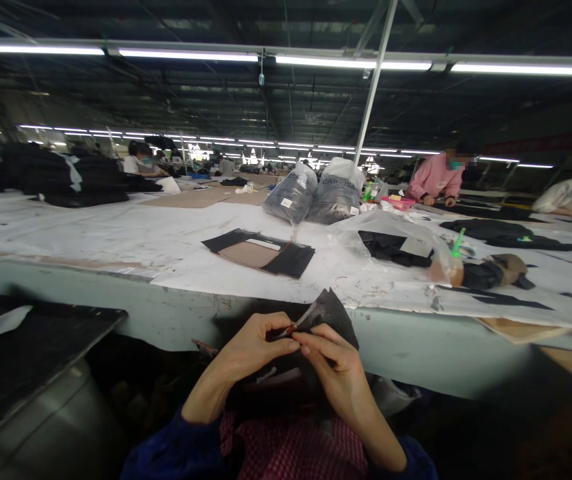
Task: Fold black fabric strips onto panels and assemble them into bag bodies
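Both hands meet just in front of the table's near edge, low in the middle of the view. My left hand (253, 343) pinches the edge of a dark piece of fabric (333, 313) between thumb and fingers. Close against it, my right hand (333, 353) grips the same fabric, fingertips nearly touching those of the left. A small reddish bit shows at the pinched edge; I cannot make out what it is. Part of the fabric stands up above my right hand, and the rest hangs into shadow. Beyond them, black fabric pieces (293, 263) lie around a brown cardboard panel (251, 256).
Two filled plastic bags (336, 193) stand farther back on the white-covered table (166, 233). To the right lie a clear bag (391, 233) with dark cloth and a green-handled tool (459, 243). A person in pink (436, 177) works across the table. Folded dark cloth (76, 173) is stacked left.
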The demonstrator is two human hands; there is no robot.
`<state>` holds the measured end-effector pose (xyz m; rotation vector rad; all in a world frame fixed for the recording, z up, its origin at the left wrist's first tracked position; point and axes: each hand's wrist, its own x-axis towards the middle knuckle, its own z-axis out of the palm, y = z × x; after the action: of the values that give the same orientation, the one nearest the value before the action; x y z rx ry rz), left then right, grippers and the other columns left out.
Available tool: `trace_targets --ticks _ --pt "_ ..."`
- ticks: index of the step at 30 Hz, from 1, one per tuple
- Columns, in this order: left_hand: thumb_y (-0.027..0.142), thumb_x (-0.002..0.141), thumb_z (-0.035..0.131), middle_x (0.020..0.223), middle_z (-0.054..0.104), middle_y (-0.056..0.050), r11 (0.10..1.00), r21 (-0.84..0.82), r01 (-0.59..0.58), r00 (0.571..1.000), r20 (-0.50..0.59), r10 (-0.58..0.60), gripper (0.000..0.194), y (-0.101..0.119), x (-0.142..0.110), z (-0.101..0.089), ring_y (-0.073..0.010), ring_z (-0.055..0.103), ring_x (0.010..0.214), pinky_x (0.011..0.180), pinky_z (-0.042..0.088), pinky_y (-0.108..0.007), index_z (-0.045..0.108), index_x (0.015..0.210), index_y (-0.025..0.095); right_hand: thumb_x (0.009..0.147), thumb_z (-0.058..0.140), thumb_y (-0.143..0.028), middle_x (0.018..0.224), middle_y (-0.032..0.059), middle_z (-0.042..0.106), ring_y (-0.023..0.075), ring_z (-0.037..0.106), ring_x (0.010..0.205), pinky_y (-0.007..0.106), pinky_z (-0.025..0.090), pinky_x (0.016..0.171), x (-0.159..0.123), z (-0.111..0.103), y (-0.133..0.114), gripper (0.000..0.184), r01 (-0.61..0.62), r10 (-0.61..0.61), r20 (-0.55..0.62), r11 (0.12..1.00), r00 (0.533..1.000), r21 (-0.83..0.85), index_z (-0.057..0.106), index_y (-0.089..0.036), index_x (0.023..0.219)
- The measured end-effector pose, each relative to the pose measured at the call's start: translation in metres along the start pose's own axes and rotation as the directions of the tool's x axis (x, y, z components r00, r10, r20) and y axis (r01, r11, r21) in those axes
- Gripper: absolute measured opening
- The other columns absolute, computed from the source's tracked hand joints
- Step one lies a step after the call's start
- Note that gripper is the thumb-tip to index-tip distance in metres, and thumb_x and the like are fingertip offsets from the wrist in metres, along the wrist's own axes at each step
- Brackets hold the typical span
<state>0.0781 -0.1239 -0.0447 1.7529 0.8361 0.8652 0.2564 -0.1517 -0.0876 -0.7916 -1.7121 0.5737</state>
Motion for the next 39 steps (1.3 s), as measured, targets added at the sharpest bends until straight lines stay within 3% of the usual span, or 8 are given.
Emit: trace_targets --ticks 20,25,28,31,33,35,37,39 --pt "0.024 0.077 0.058 0.068 0.042 0.003 0.993 0.119 0.023 1.0 -0.021 -0.021 0.015 -0.003 0.001 0.007 -0.0117 0.038 0.065 0.059 0.027 -0.025 0.055 0.065 0.015 0.094 0.052 -0.02 0.077 0.004 0.062 0.0144 0.06 0.064 0.023 0.048 0.056 0.003 -0.008 -0.022 0.027 0.016 0.013 0.102 0.96 0.995 -0.279 0.076 -0.023 0.105" --pt "0.02 0.074 0.056 0.065 0.042 0.004 0.987 0.149 0.053 0.996 -0.074 -0.042 0.014 -0.001 0.001 0.01 -0.0117 0.039 0.064 0.059 0.027 -0.025 0.053 0.061 0.015 0.091 0.056 -0.02 0.075 0.003 0.064 0.0158 0.062 0.065 0.024 0.05 0.057 0.002 -0.011 -0.015 0.026 -0.038 0.08 0.123 0.951 0.989 -0.308 0.075 -0.025 0.109" --pt "0.02 0.073 0.056 0.065 0.043 0.003 0.989 0.123 0.077 0.994 -0.092 -0.066 0.012 -0.001 -0.001 0.007 -0.0122 0.04 0.065 0.06 0.028 -0.025 0.056 0.062 0.015 0.091 0.058 -0.023 0.087 0.0038 0.071 0.018 0.066 0.075 0.027 0.054 0.069 -0.001 -0.022 -0.009 0.026 -0.119 0.155 0.151 0.967 0.976 -0.226 0.074 -0.024 0.111" --pt "0.021 0.074 0.057 0.067 0.046 0.002 0.991 0.106 0.081 0.991 -0.116 -0.068 0.012 0.0 -0.001 0.005 -0.0134 0.042 0.067 0.063 0.03 -0.025 0.058 0.064 0.015 0.092 0.057 -0.029 0.082 0.0045 0.072 0.0188 0.066 0.069 0.03 0.055 0.066 -0.001 -0.036 -0.007 0.025 -0.209 0.238 0.099 0.948 0.966 -0.238 0.074 -0.02 0.108" --pt "0.022 0.074 0.057 0.067 0.048 0.002 0.99 0.122 0.076 0.99 -0.125 -0.061 0.013 0.001 -0.001 0.006 -0.0142 0.044 0.068 0.063 0.031 -0.026 0.058 0.063 0.015 0.093 0.057 -0.032 0.079 0.0052 0.071 0.0196 0.065 0.067 0.031 0.054 0.064 0.002 -0.042 -0.011 0.024 -0.16 0.176 0.03 0.942 0.984 -0.295 0.075 -0.019 0.102" --pt "0.022 0.074 0.057 0.067 0.048 0.001 0.986 0.152 0.069 0.991 -0.124 -0.05 0.013 0.002 0.0 0.01 -0.0144 0.044 0.068 0.063 0.031 -0.026 0.058 0.063 0.016 0.091 0.061 -0.033 0.093 0.0082 0.071 0.0241 0.064 0.084 0.037 0.053 0.075 0.008 -0.043 -0.017 0.022 0.003 -0.008 -0.012 0.92 1.0 -0.391 0.074 -0.021 0.103" --pt "0.02 0.074 0.057 0.067 0.049 0.001 0.982 0.183 0.051 0.991 -0.134 -0.026 0.013 0.002 0.001 0.017 -0.0143 0.045 0.067 0.062 0.031 -0.026 0.057 0.062 0.015 0.088 0.066 -0.032 0.11 0.0101 0.068 0.0299 0.057 0.106 0.045 0.047 0.09 0.016 -0.04 -0.023 0.027 0.173 -0.187 0.022 0.85 0.982 -0.497 0.071 -0.022 0.112" --pt "0.019 0.074 0.057 0.069 0.053 0.001 0.979 0.201 0.023 0.989 -0.147 0.007 0.011 0.001 0.0 0.023 -0.0146 0.047 0.068 0.063 0.033 -0.026 0.059 0.064 0.015 0.086 0.069 -0.029 0.109 0.0096 0.068 0.0317 0.051 0.113 0.05 0.04 0.095 0.024 -0.036 -0.027 0.032 0.278 -0.252 0.125 0.785 0.96 -0.553 0.068 -0.023 0.117"
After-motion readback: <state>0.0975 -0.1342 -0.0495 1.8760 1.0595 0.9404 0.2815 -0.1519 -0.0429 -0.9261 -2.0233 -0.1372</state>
